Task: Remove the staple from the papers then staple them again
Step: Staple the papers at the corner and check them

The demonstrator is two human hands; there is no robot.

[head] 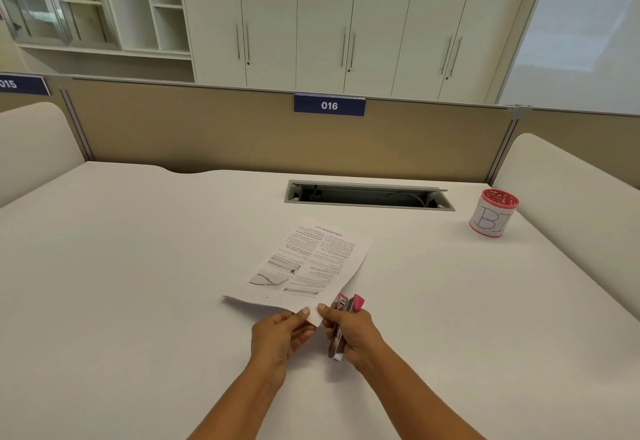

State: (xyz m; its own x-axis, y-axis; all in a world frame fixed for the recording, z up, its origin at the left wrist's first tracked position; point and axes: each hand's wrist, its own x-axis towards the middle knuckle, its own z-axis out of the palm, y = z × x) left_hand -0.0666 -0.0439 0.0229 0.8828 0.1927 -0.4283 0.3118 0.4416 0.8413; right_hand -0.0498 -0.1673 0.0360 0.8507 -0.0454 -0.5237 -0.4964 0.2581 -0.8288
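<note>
Hands meet at near corner of papers point(304, 263). Left hand point(277, 335) pinches that corner, thumb on top. Right hand point(349, 330) grips pink stapler point(346, 315), thumb also on corner. Papers lie on white desk point(138, 266), stretching away from hands.

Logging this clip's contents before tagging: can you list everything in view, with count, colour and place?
papers: one set, white printed, desk centre, near corner lifted
stapler: one, pink and metal, in right hand
cup: one, red with white label, desk far right
cable hatch: one, grey, open, behind papers
desk: one, white
partition: one, tan, behind desk
number signs: two, blue, on partition
cabinets: several, white, back wall
left hand: one, pinches papers' near corner
right hand: one, grips stapler, thumb at same corner
</note>
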